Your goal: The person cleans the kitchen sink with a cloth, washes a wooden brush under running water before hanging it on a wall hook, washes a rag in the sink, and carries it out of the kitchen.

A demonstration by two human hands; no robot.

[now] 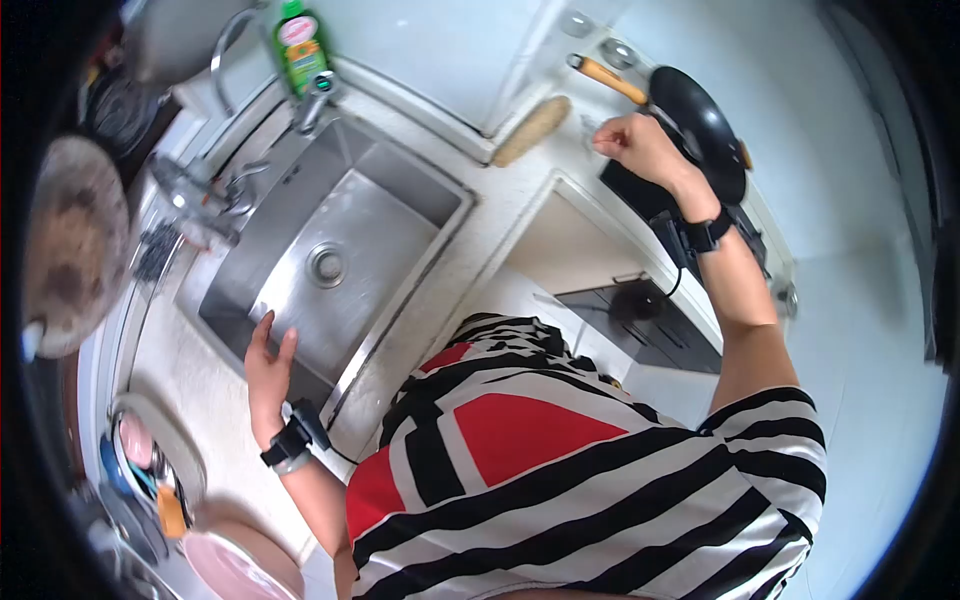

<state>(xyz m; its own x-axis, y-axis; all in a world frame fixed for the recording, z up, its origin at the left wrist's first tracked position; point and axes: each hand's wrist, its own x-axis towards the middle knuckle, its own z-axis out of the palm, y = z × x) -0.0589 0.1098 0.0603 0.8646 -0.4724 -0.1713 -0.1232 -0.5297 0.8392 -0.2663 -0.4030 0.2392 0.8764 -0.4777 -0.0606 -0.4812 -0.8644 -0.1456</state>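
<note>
My left hand (268,368) hangs over the near left corner of the steel sink (375,265), its thumb and fingers apart and holding nothing. On the right, my right hand (640,148) is held over the counter beside the black wok (705,125), its fingers drawn together. Whether anything small is between those fingertips I cannot make out. The wok's wooden handle (608,78) points to the upper left. A tan, rough, elongated thing like a loofah (533,132) lies on the counter (512,190) left of my right hand.
A green detergent bottle (300,50) stands behind the faucet (316,100). Glass lids (190,190) lean at the sink's left. A utensil holder (165,440) and a pink basin (240,560) sit at the lower left. A dark stove (640,205) is under the wok.
</note>
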